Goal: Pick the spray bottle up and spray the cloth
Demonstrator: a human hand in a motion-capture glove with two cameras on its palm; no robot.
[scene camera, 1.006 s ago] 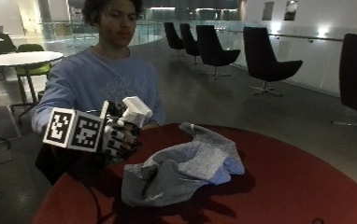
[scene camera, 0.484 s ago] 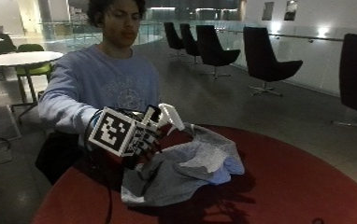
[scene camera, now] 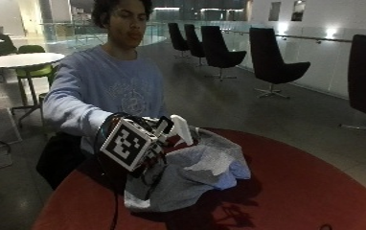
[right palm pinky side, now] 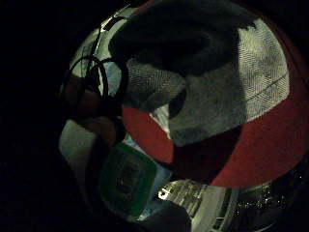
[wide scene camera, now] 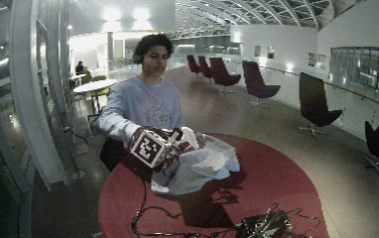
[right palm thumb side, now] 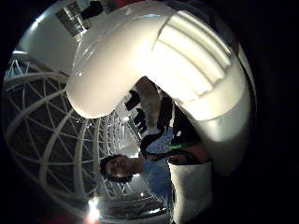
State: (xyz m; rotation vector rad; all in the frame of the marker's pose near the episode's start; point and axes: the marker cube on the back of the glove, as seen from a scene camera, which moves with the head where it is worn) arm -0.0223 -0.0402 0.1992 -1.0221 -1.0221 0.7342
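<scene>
My gloved right hand [scene camera: 146,154] grips a spray bottle and holds it in the air over the near edge of the cloth. The bottle's white spray head [scene camera: 182,128] sticks out past the fingers and tilts towards the crumpled grey cloth [scene camera: 203,171], which lies heaped on the round red table [scene camera: 298,191]. That spray head [right palm thumb side: 163,70] fills the thumb side palm view. In the little finger side view the cloth [right palm pinky side: 217,96] lies on the red table [right palm pinky side: 270,140] below the palm, beside the bottle's green body [right palm pinky side: 128,180]. The wide view shows the hand [wide scene camera: 157,148] above the cloth [wide scene camera: 199,168].
A black box with cables [wide scene camera: 262,225] sits at the table's front edge. Red tabletop [wide scene camera: 275,183] stretches to the right of the cloth. Black chairs [scene camera: 269,60] and a white table [scene camera: 17,60] stand far behind the person.
The hand has carried the bottle from beside the person's chest towards the cloth. The bottle has gone from upright to tilted, nozzle over the cloth. The cloth has not moved.
</scene>
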